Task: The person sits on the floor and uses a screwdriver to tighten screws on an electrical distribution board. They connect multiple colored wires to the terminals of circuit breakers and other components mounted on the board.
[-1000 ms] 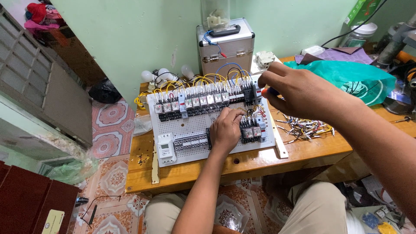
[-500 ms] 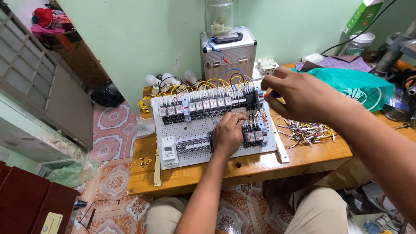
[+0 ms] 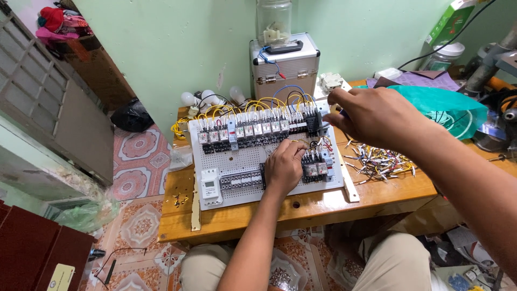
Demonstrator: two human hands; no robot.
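- Centrally: white perforated panel (image 3: 245, 161) lies flat on a wooden table (image 3: 301, 207), carrying a row of relays (image 3: 242, 131) along its top, a lower relay group (image 3: 315, 168) at 3 o'clock of centre, a white timer (image 3: 209, 186) at 8 o'clock, and yellow wires (image 3: 258, 105) looping over the top edge.
- Left hand (image 3: 284, 167): knuckles up, fingers curled narrow onto the panel mid-field just left of the lower relay group; whether they pinch anything, I cannot tell.
- Right hand (image 3: 371, 116): at 2 o'clock of the panel, fingertips pinched close at the top row's right end beside a black block (image 3: 313, 123); what it holds is hidden.
- Risk, judged: a sleeve or wrist could snag the looped wires and pull a lead from its terminal; a pinched wire could slip into the wrong slot, the fingers blocking sight.
- Offcuts (image 3: 377, 160): loose wire pieces at 3 o'clock; could be swept off the table.
- Surface: varnished wood, panel overhanging nothing.
- Room: green wall, metal case (image 3: 285, 67) with jar (image 3: 274, 21) at 12 o'clock, bulbs (image 3: 207, 98) at 11, teal bag (image 3: 447, 108) at 2, patterned tile floor (image 3: 137, 161).
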